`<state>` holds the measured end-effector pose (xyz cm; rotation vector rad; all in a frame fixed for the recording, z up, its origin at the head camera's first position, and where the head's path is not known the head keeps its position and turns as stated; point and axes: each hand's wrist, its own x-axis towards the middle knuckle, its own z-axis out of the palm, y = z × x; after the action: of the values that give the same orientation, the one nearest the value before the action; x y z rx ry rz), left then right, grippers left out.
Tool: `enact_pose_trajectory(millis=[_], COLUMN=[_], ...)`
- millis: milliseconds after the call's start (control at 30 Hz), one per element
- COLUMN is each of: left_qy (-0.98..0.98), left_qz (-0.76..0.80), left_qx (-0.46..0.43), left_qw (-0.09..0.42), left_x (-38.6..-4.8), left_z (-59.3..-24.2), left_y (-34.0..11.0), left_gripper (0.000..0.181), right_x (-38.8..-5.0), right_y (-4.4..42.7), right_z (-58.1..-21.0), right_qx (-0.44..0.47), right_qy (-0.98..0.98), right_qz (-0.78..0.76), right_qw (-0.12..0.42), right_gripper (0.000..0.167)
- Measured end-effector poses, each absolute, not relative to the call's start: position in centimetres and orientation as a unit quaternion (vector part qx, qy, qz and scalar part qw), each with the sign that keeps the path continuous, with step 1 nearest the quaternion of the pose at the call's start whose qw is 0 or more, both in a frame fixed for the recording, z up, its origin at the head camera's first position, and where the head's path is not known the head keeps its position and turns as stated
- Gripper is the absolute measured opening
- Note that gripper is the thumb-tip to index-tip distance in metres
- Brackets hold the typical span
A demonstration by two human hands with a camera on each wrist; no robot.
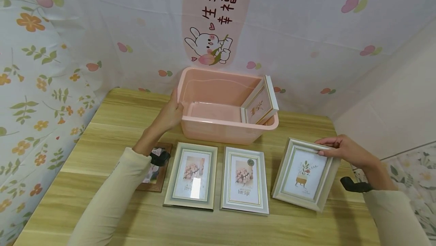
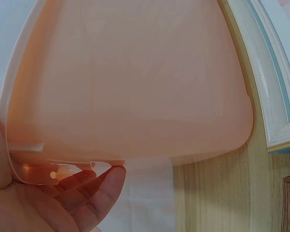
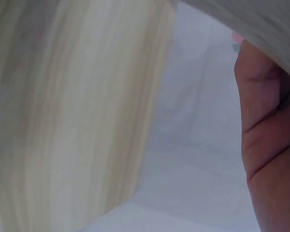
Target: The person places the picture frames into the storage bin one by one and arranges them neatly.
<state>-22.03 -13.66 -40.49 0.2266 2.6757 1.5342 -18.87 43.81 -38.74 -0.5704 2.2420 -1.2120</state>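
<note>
While the right hand pinches its upper right corner, the pale picture frame is positioned at the right side of the wood-grain table. The thumb bears on the front face with the fingers at the top edge, the grip parted only by the frame's thickness. The insert shows a potted plant beside lettering too small to read. As the right wrist view is blurred, the frame appears tilted up, but contact at its lower edge cannot be confirmed. The left hand grips the left end of the pink bin, fingers curled at the rim and handle opening. At the bin's right end, a white picture frame leans inside, its top above the rim. In front of the bin lie a cream frame and, to its right, a silver-white frame. Both inserts read "free style"; the latter carries a round dark label, print illegible. Further left, a brown frame is partly hidden by the left wrist. Behind, a wall cloth bears vertical characters including 生活 and 幸福, cut off at the top
</note>
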Motion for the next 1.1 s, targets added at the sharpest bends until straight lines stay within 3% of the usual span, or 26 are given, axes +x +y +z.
enact_pose_trajectory(millis=[500,867,1100], left_qy=[0.87,0.869,0.867], left_qz=[0.487,0.49,0.493], left_qx=[0.07,0.064,0.066], left_qw=[0.023,0.028,0.024], left_x=[-21.9,-21.9,-21.8], left_z=[-40.5,-40.2,-40.2], left_y=[-13.7,-13.7,-13.6], left_gripper=[0.062,0.062,0.062], right_x=[-18.6,-18.5,-18.9], right_y=[41.5,39.6,38.6], right_z=[-35.0,-32.2,-31.3], right_qx=[-0.216,-0.276,-0.303], right_qy=[0.854,0.815,0.75], right_qz=[-0.446,-0.486,-0.552], right_qw=[0.157,0.155,0.203], right_gripper=[0.035,0.036,0.043])
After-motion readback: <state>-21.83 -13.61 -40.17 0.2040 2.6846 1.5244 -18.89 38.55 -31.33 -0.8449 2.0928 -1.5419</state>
